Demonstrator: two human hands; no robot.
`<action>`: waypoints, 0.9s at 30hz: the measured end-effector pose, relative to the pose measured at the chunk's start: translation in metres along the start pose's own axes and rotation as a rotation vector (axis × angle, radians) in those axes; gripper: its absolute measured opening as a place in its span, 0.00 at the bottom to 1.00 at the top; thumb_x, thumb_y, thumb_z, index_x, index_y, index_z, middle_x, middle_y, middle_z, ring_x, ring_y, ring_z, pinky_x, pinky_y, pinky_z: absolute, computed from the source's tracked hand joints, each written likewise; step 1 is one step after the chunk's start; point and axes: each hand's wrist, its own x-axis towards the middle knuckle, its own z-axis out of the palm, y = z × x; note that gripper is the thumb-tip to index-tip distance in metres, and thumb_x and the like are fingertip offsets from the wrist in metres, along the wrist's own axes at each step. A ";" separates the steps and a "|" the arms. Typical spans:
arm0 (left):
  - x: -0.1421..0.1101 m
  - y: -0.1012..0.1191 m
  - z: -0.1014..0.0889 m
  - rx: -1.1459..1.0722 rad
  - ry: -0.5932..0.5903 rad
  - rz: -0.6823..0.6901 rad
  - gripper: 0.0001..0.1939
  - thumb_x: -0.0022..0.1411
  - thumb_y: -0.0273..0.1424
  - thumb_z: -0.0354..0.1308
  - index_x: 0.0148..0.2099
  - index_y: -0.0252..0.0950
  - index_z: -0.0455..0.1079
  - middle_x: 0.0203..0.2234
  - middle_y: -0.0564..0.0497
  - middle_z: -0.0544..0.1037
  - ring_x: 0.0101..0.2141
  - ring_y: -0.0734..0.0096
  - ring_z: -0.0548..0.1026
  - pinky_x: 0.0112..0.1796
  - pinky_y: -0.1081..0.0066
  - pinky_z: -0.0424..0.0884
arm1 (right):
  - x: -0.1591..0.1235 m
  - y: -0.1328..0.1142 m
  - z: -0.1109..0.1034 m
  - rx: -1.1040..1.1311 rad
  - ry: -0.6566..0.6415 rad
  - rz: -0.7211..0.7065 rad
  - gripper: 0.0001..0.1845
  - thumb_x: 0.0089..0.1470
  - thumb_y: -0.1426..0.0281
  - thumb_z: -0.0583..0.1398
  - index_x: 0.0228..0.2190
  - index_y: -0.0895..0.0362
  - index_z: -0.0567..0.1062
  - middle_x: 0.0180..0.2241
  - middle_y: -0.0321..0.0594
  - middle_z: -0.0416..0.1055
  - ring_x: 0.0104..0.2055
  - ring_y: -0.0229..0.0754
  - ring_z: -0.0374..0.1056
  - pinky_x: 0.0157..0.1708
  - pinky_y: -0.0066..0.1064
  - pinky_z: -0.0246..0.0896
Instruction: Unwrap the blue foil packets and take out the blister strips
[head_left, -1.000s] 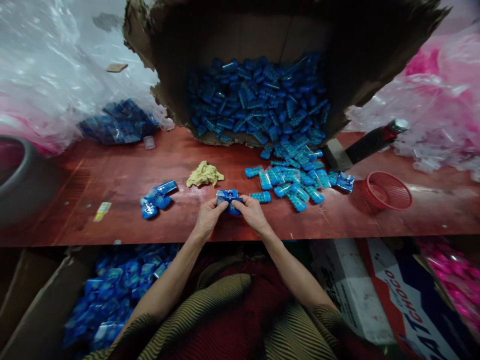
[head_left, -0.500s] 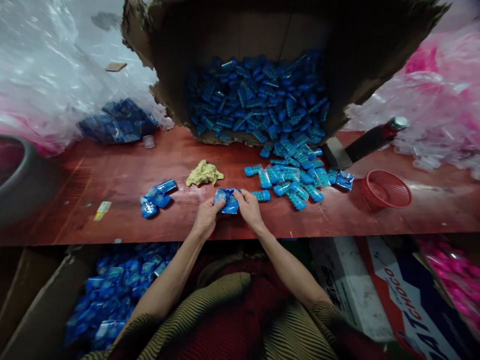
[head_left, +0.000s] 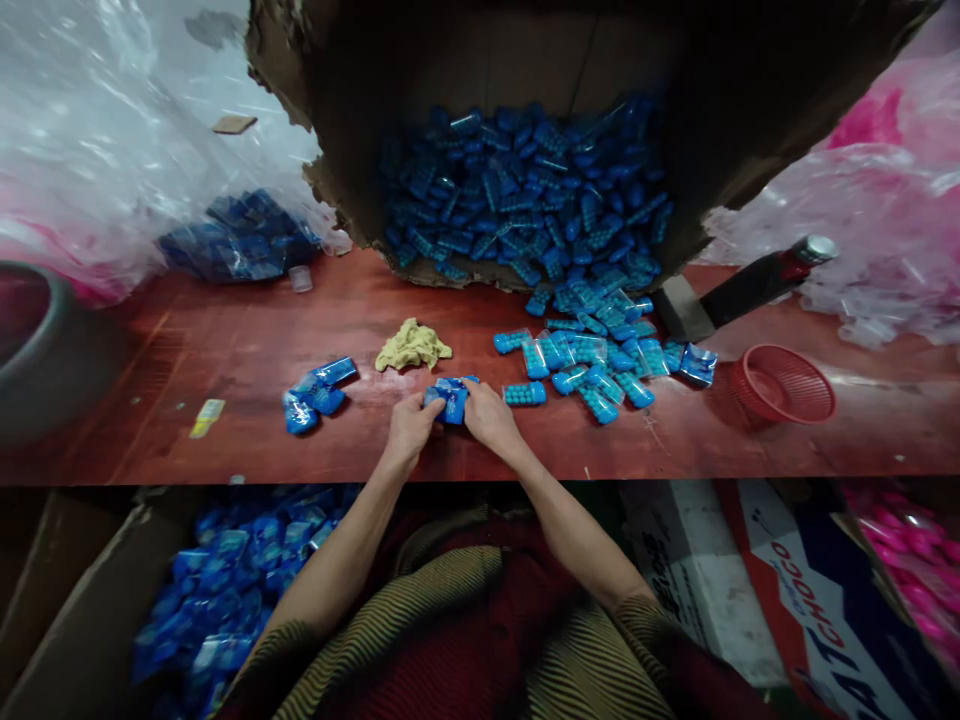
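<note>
At the near edge of the red table (head_left: 225, 350), the left hand (head_left: 409, 428) and the right hand (head_left: 487, 420) pinch a blue packet (head_left: 450, 397) between them, fingers closed on its two ends just above the tabletop. Just right of it lies a single blue strip (head_left: 524, 394), then a spill of packets (head_left: 600, 355) from the torn cardboard box (head_left: 337, 120). A crumpled yellow cloth (head_left: 412, 345) sits just behind the hands.

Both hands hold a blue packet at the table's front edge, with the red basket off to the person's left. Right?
Not quite. The head view shows the left hand and right hand together on the blue packet, but the red basket sits to the person's right, past the loose blue packets, not to the left.
</note>
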 end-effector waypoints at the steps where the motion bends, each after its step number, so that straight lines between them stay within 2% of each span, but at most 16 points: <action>1: 0.004 -0.001 0.003 0.047 0.010 0.009 0.11 0.41 0.35 0.63 0.23 0.33 0.67 0.11 0.58 0.66 0.12 0.79 0.62 0.14 0.78 0.61 | -0.004 -0.001 -0.003 -0.066 0.010 0.014 0.19 0.59 0.72 0.46 0.50 0.58 0.67 0.44 0.51 0.69 0.43 0.48 0.68 0.39 0.35 0.61; 3: 0.010 -0.003 0.006 0.080 0.015 0.032 0.10 0.42 0.35 0.62 0.22 0.33 0.67 0.10 0.58 0.64 0.12 0.79 0.62 0.14 0.78 0.61 | -0.012 0.000 -0.008 -0.145 0.046 0.038 0.21 0.59 0.69 0.47 0.53 0.59 0.64 0.47 0.53 0.66 0.45 0.51 0.68 0.37 0.36 0.62; 6: 0.010 -0.007 0.002 0.011 -0.009 0.049 0.12 0.42 0.36 0.63 0.25 0.32 0.69 0.15 0.57 0.69 0.14 0.80 0.64 0.16 0.78 0.64 | -0.015 0.008 -0.010 -0.121 0.134 0.031 0.23 0.60 0.68 0.48 0.55 0.58 0.62 0.50 0.51 0.64 0.49 0.50 0.65 0.38 0.34 0.62; 9: 0.005 -0.008 0.001 -0.086 -0.029 0.003 0.16 0.39 0.38 0.66 0.26 0.31 0.69 0.17 0.56 0.70 0.15 0.81 0.64 0.18 0.78 0.66 | -0.008 0.018 -0.007 -0.065 0.182 0.011 0.21 0.61 0.68 0.46 0.52 0.57 0.67 0.47 0.49 0.67 0.48 0.47 0.65 0.41 0.33 0.61; 12: 0.000 -0.003 0.006 -0.228 -0.130 -0.073 0.19 0.38 0.38 0.68 0.29 0.31 0.69 0.19 0.55 0.71 0.16 0.80 0.65 0.19 0.77 0.67 | 0.002 0.021 -0.004 -0.082 0.110 -0.011 0.18 0.61 0.69 0.47 0.47 0.54 0.72 0.42 0.46 0.71 0.44 0.46 0.67 0.40 0.33 0.60; 15: 0.001 0.005 0.013 -0.315 -0.244 -0.054 0.20 0.39 0.37 0.68 0.33 0.32 0.70 0.24 0.52 0.75 0.21 0.76 0.70 0.24 0.74 0.70 | 0.008 0.019 -0.004 -0.063 0.013 -0.073 0.16 0.58 0.70 0.51 0.46 0.53 0.72 0.39 0.45 0.72 0.41 0.46 0.67 0.39 0.33 0.60; 18: 0.008 0.008 0.015 -0.252 -0.251 -0.111 0.18 0.39 0.36 0.68 0.31 0.31 0.70 0.23 0.51 0.75 0.24 0.72 0.72 0.26 0.72 0.71 | 0.007 0.021 -0.006 -0.010 -0.099 -0.155 0.20 0.54 0.77 0.51 0.47 0.56 0.70 0.40 0.45 0.71 0.42 0.45 0.67 0.42 0.32 0.60; 21: 0.016 0.004 0.014 -0.144 -0.191 -0.167 0.15 0.39 0.34 0.66 0.31 0.31 0.70 0.21 0.51 0.75 0.22 0.72 0.72 0.22 0.73 0.69 | 0.001 0.028 -0.014 0.040 -0.164 -0.271 0.22 0.51 0.80 0.52 0.48 0.59 0.69 0.43 0.45 0.69 0.45 0.43 0.65 0.47 0.32 0.59; 23: 0.019 0.001 0.014 -0.112 -0.150 -0.163 0.15 0.40 0.34 0.66 0.31 0.31 0.70 0.21 0.51 0.75 0.22 0.72 0.72 0.20 0.74 0.69 | -0.004 0.034 -0.022 0.060 -0.064 -0.249 0.21 0.53 0.77 0.51 0.48 0.59 0.69 0.44 0.46 0.69 0.47 0.44 0.64 0.49 0.34 0.58; 25: 0.020 -0.002 0.014 -0.117 -0.130 -0.158 0.16 0.39 0.34 0.66 0.31 0.31 0.69 0.22 0.51 0.75 0.22 0.71 0.73 0.20 0.74 0.69 | -0.007 0.038 -0.027 0.109 0.120 -0.125 0.20 0.56 0.73 0.50 0.49 0.60 0.69 0.45 0.48 0.69 0.47 0.45 0.65 0.48 0.36 0.58; 27: 0.017 -0.004 0.015 -0.132 -0.132 -0.116 0.18 0.39 0.36 0.66 0.31 0.31 0.69 0.21 0.51 0.75 0.22 0.71 0.73 0.20 0.75 0.69 | -0.006 0.038 -0.027 0.229 0.217 -0.042 0.20 0.57 0.68 0.51 0.49 0.60 0.69 0.44 0.49 0.70 0.44 0.45 0.66 0.45 0.36 0.59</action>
